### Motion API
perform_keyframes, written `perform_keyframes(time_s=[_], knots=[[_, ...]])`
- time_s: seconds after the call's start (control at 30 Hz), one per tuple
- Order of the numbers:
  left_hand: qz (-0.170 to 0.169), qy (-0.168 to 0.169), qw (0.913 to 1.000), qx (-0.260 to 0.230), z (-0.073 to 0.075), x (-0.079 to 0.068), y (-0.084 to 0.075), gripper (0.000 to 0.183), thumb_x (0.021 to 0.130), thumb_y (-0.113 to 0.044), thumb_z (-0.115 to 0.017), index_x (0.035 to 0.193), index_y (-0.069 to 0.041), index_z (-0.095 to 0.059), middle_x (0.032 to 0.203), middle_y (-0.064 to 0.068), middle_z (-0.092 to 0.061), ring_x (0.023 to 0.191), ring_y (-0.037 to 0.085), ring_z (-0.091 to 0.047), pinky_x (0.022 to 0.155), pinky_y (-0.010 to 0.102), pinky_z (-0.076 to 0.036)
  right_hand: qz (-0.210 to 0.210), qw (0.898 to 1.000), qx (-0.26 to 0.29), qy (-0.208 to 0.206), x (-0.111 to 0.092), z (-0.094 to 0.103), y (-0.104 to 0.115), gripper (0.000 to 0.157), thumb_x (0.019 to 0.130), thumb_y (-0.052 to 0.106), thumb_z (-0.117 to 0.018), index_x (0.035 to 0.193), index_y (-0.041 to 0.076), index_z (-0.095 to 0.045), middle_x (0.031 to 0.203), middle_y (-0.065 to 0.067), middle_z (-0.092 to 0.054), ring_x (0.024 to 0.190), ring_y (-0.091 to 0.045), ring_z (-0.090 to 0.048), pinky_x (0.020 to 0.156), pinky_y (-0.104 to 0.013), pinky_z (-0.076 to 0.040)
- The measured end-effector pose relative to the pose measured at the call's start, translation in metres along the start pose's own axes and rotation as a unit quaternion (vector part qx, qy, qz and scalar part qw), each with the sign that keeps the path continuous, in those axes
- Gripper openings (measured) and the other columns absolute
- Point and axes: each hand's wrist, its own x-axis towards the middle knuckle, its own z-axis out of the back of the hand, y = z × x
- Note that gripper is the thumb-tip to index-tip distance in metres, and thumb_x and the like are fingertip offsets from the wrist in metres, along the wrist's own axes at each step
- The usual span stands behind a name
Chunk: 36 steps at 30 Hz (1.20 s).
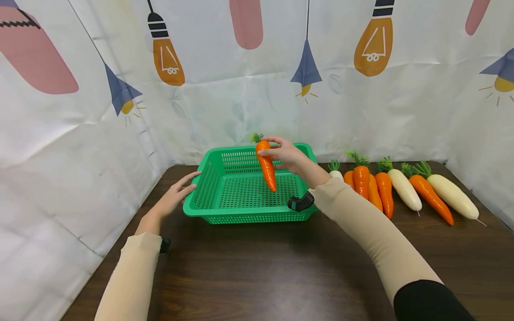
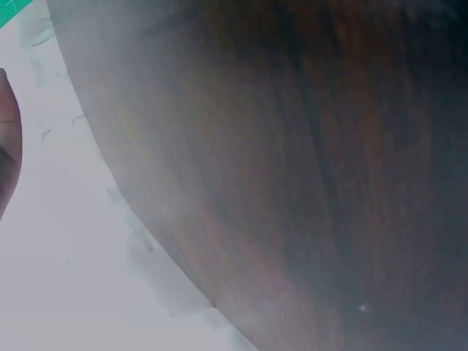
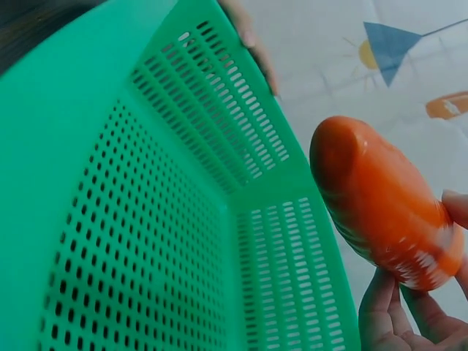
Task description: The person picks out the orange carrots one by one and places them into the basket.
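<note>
My right hand (image 1: pixel 287 154) holds an orange carrot (image 1: pixel 267 167) near its leafy top, with the tip slanting down over the green basket (image 1: pixel 245 211). Up close in the right wrist view, the carrot (image 3: pixel 387 197) sits between thumb and fingers (image 3: pixel 431 314), beside the perforated basket wall (image 3: pixel 292 256). My left hand (image 1: pixel 174 196) rests its outstretched fingers against the basket's left rim. Only a bit of that hand (image 2: pixel 7 139) shows in the left wrist view. The visible basket floor is bare mesh.
Right of the basket, several carrots (image 1: pixel 385 194) and white radishes (image 1: pixel 453 196) lie in a row on the dark wooden table (image 1: pixel 257 272). A printed white curtain (image 1: pixel 192 111) hangs directly behind the table and along its left side.
</note>
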Motion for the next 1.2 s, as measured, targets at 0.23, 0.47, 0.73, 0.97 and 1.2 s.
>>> perform_keyframes(time_s=[0.23, 0.47, 0.73, 0.97, 1.2], knots=[[-0.001, -0.001, 1.0, 0.007, 0.002, 0.001, 0.0, 0.058, 0.113, -0.028, -0.043, 0.165, -0.013, -0.024, 0.111, 0.025, -0.063, 0.07, 0.018, -0.064, 0.063, 0.035, -0.054, -0.007, 1.0, 0.007, -0.005, 0.007, -0.012, -0.001, 0.054, 0.1, 0.013, -0.068, 0.151, 0.018, -0.05, 0.148, -0.013, -0.047, 0.122, -0.035, -0.059, 0.102, -0.053, -0.047], [0.002, -0.002, 1.0, 0.008, 0.002, 0.0, 0.001, 0.058, 0.113, -0.028, -0.043, 0.165, -0.013, -0.024, 0.105, 0.023, -0.064, 0.066, 0.018, -0.061, 0.062, 0.034, -0.052, -0.012, 1.0, 0.012, -0.006, 0.017, -0.018, -0.003, 0.054, 0.1, 0.015, -0.069, 0.151, 0.019, -0.05, 0.147, -0.013, -0.048, 0.121, -0.034, -0.059, 0.099, -0.051, -0.048], [0.001, -0.001, 1.0, 0.007, 0.001, 0.0, -0.001, 0.057, 0.113, -0.029, -0.043, 0.164, -0.014, -0.026, 0.086, 0.012, -0.061, 0.059, 0.015, -0.053, 0.06, 0.033, -0.049, -0.018, 0.999, 0.032, 0.003, 0.028, -0.029, -0.006, 0.053, 0.1, 0.013, -0.07, 0.149, 0.017, -0.049, 0.14, -0.017, -0.053, 0.119, -0.037, -0.06, 0.1, -0.053, -0.047], [0.002, 0.002, 0.9999, 0.01, 0.001, 0.002, -0.001, 0.057, 0.113, -0.029, -0.043, 0.165, -0.014, -0.025, 0.082, 0.01, -0.06, 0.059, 0.016, -0.053, 0.06, 0.034, -0.048, -0.036, 0.998, 0.042, 0.004, 0.037, -0.039, -0.011, 0.051, 0.1, 0.014, -0.069, 0.147, 0.017, -0.048, 0.14, -0.017, -0.05, 0.118, -0.039, -0.059, 0.094, -0.049, -0.051], [-0.002, 0.004, 1.0, 0.005, 0.0, 0.002, 0.0, 0.057, 0.113, -0.028, -0.043, 0.165, -0.014, -0.024, 0.082, 0.011, -0.062, 0.058, 0.016, -0.054, 0.059, 0.033, -0.049, -0.041, 0.998, 0.045, 0.014, 0.045, -0.046, -0.014, 0.051, 0.1, 0.014, -0.07, 0.147, 0.017, -0.049, 0.14, -0.017, -0.05, 0.116, -0.038, -0.059, 0.091, -0.047, -0.052]])
